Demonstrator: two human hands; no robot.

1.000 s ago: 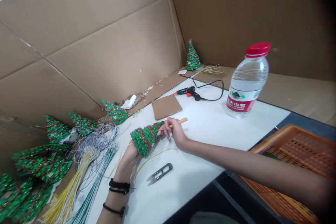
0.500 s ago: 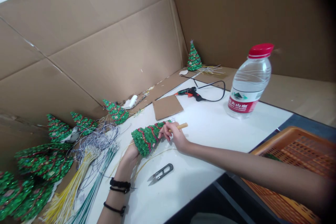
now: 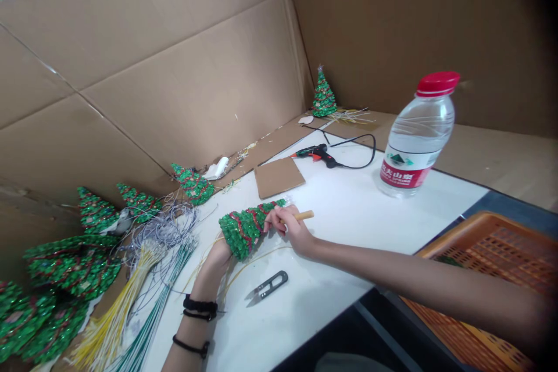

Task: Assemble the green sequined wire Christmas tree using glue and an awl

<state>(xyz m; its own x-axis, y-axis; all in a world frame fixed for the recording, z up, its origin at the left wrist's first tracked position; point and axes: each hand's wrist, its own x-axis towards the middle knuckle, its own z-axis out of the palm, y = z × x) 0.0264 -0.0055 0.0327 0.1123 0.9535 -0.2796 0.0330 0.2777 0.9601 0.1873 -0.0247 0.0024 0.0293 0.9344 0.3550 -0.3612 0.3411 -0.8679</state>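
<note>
A small green Christmas tree (image 3: 244, 232) with red garland lies tilted on its side, its tip toward the right. My left hand (image 3: 221, 251) holds it at the wide base, with most fingers hidden inside or behind the tree. In my right hand (image 3: 293, 233) is a tool with a yellow-tan handle (image 3: 306, 215), pinched like a pen. Its working end is hidden at the tree's upper half, where my fingertips touch the tree. Thin yellow strands trail beneath the tree. Grey thread snips (image 3: 279, 282) lie on the white table just below.
Several finished-looking trees (image 3: 93, 209) stand along the left, beside bundles of yellow wires (image 3: 113, 314) and green wires (image 3: 161, 296). Farther back are a cardboard piece (image 3: 279, 179), a glue gun (image 3: 320, 154) and a water bottle (image 3: 414, 139). An orange basket (image 3: 483, 221) sits at right.
The tool's handle and my right hand have shifted very slightly downward at the tree. My left hand keeps its hold at the base.
</note>
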